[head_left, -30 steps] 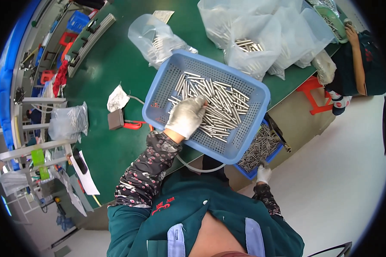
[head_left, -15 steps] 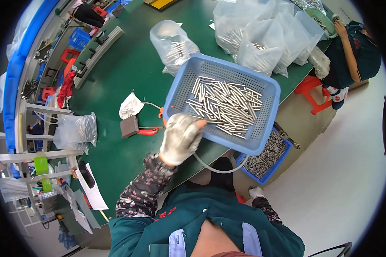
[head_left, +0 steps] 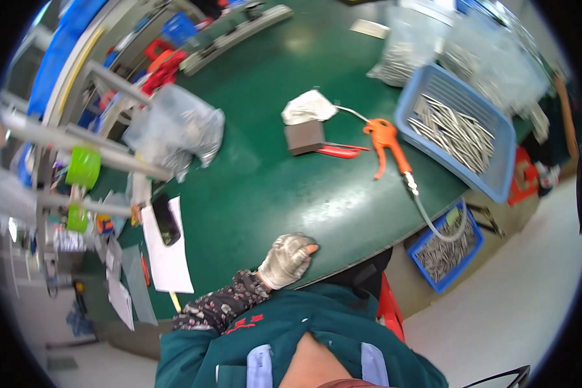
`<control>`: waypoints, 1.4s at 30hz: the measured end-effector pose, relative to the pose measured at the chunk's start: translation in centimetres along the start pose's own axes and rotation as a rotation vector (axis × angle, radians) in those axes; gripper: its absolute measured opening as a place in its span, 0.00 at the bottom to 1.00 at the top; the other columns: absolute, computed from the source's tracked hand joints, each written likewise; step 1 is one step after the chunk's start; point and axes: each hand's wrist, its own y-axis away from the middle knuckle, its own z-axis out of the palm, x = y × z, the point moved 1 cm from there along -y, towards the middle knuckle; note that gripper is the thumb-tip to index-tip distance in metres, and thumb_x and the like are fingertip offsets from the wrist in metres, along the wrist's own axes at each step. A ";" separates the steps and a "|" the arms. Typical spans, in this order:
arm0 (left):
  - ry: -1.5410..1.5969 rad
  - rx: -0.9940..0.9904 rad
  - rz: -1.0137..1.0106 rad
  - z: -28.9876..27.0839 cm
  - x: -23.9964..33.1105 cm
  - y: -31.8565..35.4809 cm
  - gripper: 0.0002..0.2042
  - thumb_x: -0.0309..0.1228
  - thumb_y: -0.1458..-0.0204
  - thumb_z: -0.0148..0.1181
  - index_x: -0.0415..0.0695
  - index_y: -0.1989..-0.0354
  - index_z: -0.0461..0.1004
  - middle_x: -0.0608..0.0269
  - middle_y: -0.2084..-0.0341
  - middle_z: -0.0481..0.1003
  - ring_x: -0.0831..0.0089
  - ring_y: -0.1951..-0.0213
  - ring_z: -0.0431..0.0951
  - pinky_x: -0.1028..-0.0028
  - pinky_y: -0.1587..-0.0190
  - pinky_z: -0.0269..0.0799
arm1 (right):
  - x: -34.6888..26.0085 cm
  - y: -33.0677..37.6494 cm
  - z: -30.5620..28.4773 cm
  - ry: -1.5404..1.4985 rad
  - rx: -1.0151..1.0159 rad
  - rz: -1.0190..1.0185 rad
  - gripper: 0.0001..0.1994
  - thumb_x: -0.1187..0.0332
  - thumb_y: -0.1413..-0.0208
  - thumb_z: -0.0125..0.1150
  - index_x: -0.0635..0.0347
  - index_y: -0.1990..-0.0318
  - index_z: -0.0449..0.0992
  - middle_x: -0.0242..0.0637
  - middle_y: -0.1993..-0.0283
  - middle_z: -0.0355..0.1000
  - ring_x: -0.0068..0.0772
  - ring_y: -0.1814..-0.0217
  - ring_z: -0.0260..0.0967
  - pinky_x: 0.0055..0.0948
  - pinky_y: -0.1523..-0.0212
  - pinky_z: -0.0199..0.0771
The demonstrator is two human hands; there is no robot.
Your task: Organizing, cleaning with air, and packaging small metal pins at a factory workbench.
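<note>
You're moving left hand [head_left: 287,261] off basket [head_left: 504,158], leaving rods [head_left: 456,132]; fingers curling over table [head_left: 239,216], grip unclear; right hand unseen.

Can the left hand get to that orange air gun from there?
Probably yes: only bare green tabletop shows between the left hand and the orange air gun.

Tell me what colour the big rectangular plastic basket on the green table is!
The basket is light blue, clearest in the head view.
</note>
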 end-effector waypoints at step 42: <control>-0.379 0.407 -0.422 -3.9 -1.2 7.6 0.07 0.23 0.62 0.54 0.43 0.71 0.68 0.59 0.68 0.71 0.60 0.66 0.72 0.64 0.66 0.69 | 23.7 68.0 68.3 2.276 -1.774 -1.812 0.04 0.70 0.56 0.56 0.59 0.74 0.73 0.39 0.78 0.70 0.40 0.76 0.69 0.31 0.75 0.69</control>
